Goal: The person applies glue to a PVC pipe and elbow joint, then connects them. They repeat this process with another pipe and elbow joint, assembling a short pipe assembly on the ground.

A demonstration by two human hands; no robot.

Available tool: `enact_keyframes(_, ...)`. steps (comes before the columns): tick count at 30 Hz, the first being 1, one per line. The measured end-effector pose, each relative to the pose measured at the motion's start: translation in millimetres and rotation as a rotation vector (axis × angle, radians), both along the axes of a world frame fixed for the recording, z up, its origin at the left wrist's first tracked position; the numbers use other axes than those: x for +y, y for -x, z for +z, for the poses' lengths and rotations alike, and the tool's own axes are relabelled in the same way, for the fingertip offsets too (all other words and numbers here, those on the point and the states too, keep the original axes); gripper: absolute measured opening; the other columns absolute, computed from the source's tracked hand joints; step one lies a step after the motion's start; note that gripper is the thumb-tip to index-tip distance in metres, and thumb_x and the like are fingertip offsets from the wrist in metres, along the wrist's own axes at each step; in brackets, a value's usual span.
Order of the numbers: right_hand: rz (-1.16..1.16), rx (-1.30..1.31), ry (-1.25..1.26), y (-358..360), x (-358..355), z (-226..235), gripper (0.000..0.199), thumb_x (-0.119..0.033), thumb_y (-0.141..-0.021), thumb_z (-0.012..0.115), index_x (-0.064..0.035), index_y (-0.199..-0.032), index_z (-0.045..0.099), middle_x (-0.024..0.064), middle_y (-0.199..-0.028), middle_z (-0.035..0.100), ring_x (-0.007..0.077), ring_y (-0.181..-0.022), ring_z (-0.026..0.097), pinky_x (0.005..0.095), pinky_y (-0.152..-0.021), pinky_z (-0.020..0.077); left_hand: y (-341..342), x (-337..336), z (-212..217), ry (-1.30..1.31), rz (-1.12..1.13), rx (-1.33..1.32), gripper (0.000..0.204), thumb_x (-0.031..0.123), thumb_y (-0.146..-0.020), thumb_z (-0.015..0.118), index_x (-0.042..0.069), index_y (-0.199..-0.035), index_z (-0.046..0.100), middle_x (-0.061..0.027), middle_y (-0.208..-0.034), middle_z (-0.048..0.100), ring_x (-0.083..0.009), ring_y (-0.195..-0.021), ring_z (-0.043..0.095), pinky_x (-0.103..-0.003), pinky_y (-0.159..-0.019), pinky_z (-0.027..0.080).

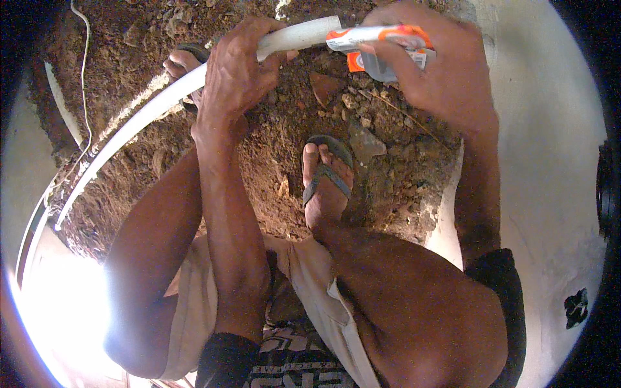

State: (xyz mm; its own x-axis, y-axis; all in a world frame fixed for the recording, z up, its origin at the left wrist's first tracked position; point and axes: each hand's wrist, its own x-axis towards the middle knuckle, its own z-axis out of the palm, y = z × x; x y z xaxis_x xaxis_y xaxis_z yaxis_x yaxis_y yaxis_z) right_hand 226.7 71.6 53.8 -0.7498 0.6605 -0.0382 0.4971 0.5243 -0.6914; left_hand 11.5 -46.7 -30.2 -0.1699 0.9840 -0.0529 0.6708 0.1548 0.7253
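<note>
Over the rubble-strewn soil (401, 174), my left hand (242, 68) is curled round the white pipe (297, 37), just short of its end. The pipe looks bowed, so I judge it could spring aside if that grip slackened. My right hand (446, 68), blurred, is partly closed on an orange-and-white tube (381, 36) beside that end; squeezing hard might make a mess. My left forearm (226, 194) reaches up between my legs, my right (479, 187) outside my right leg (420, 297).
</note>
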Motion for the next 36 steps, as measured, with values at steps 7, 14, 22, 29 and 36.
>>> enact_keyframes(7,-0.137,0.24,-0.241,-24,-39,-36,0.022,0.0,-0.079,0.075,-0.002,-0.101,0.071,0.0115,-0.098,0.074,0.0231,-0.087,0.072,0.0335,-0.079,0.0564,4,0,-4,-0.013,-0.046,0.012,0.033,0.014,-0.076,0.08,0.006,-0.106,0.068,-0.0152,-0.097,0.069,-0.0357,-0.086,0.068,-0.044,-0.076,0.053)
enact_keyframes(14,-0.195,0.395,-0.389,-29,-66,-74,0.033,0.002,-0.075,0.075,-0.0025,-0.107,0.067,0.0154,-0.102,0.071,0.0316,-0.092,0.071,0.0402,-0.078,0.0576,1,-2,-2,-0.026,-0.008,0.026,0.032,0.014,-0.078,0.078,0.008,-0.108,0.068,-0.0144,-0.098,0.069,-0.0357,-0.088,0.068,-0.045,-0.077,0.053)
enact_keyframes(22,-0.211,0.489,-0.503,-25,-82,-91,0.037,0.01,-0.074,0.071,0.0017,-0.11,0.063,0.0191,-0.104,0.07,0.0361,-0.092,0.07,0.0425,-0.078,0.0579,2,1,-10,-0.069,-0.056,0.063,0.036,0.016,-0.076,0.08,0.01,-0.108,0.065,-0.0143,-0.098,0.071,-0.0351,-0.088,0.069,-0.045,-0.076,0.054)
enact_keyframes(29,-0.213,0.459,-0.51,-25,-84,-90,0.034,0.008,-0.077,0.07,0.0023,-0.11,0.062,0.0199,-0.105,0.069,0.0367,-0.093,0.07,0.0441,-0.079,0.0576,-6,5,-2,-0.004,0.054,-0.083,0.036,0.008,-0.072,0.082,0.01,-0.103,0.062,-0.0136,-0.085,0.072,-0.0332,-0.082,0.071,-0.042,-0.071,0.056)
enact_keyframes(36,-0.218,0.4,-0.472,-25,-91,-84,0.043,0.01,-0.075,0.076,0.0019,-0.115,0.06,0.0225,-0.108,0.07,0.0359,-0.096,0.07,0.043,-0.08,0.0578,1,5,-6,-0.1,-0.028,0.0,0.036,0.008,-0.072,0.082,0.008,-0.101,0.061,-0.015,-0.09,0.071,-0.0329,-0.084,0.071,-0.042,-0.071,0.056)
